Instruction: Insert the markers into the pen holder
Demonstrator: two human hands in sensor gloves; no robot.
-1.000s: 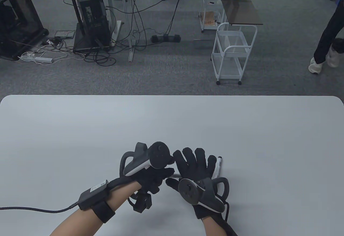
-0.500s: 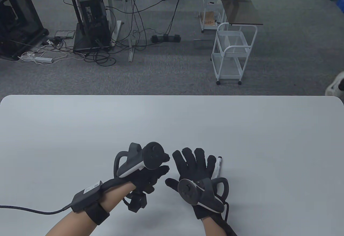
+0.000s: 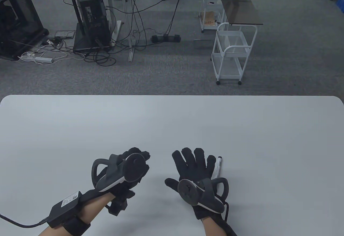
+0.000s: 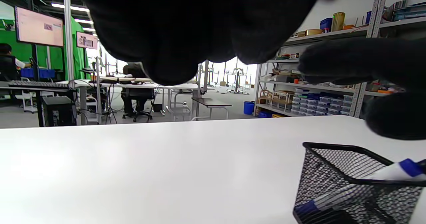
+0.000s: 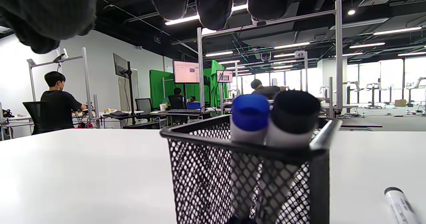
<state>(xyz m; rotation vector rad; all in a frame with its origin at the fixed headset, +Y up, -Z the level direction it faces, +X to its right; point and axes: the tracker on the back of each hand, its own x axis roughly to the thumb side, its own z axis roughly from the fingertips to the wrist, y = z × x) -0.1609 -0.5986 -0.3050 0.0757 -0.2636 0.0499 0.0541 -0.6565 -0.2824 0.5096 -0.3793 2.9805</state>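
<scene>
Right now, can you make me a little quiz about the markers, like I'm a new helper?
1. True or false: the holder has two markers in it.
2. What colours are their caps? A: blue and black. B: red and green. C: both white.
3. Fill in: a third marker lies on the table beside the ____ hand.

Key: 1 true. 2 A. 3 right: it lies next to the right hand.
</scene>
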